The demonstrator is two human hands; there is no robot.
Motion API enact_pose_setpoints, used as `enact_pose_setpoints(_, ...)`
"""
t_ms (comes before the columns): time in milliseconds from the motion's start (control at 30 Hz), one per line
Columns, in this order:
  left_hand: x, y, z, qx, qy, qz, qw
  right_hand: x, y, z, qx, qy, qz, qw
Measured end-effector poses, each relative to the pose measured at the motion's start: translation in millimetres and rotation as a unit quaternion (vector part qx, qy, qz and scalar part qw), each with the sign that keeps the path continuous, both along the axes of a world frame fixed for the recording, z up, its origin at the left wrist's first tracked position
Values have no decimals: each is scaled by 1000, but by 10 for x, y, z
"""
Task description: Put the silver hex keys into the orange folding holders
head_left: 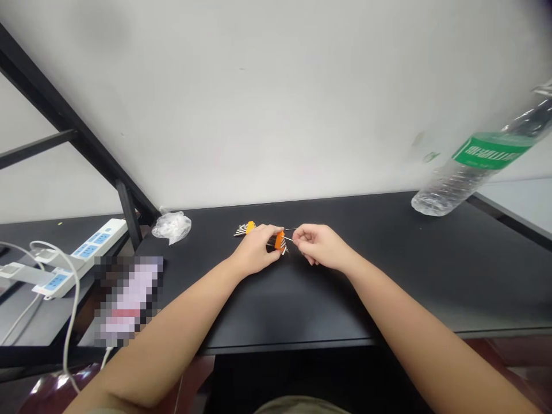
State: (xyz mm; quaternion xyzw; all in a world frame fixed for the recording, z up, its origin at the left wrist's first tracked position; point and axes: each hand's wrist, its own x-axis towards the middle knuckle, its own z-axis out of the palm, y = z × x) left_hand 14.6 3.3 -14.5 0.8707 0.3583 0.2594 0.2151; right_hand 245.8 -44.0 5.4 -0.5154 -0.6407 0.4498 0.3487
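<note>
My left hand is wrapped round an orange holder with several metal hex keys in it, just above the black table. Between the fingertips of my right hand is the end of a thin metal key, whose other end meets the orange holder. Behind my left hand lies a second set of metal keys with a yellow-orange holder. Another thin metal piece shows on the table behind the gap between my hands.
A crumpled clear plastic bag lies at the table's back left. At the right stands a clear bottle with a green label. A white power strip with cables and a blurred flat object are at the left, near a black metal frame.
</note>
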Motion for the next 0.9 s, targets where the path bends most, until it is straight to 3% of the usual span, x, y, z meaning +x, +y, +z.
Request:
enact_pose_setpoints(300,-21,15,13,19,25,10,999,-7,0,28,-41,38,-26,998)
enact_pose_setpoints(567,-19,-1,33,77,61,1,995,13,41,-16,-98,158,-40,982)
enact_pose_setpoints(767,85,-75,85,109,67,-14,992,-217,83,-109,-87,248,-91,960)
enact_pose_setpoints(900,100,-48,55,123,48,36,991,-354,63,-126,-40,181,-136,973)
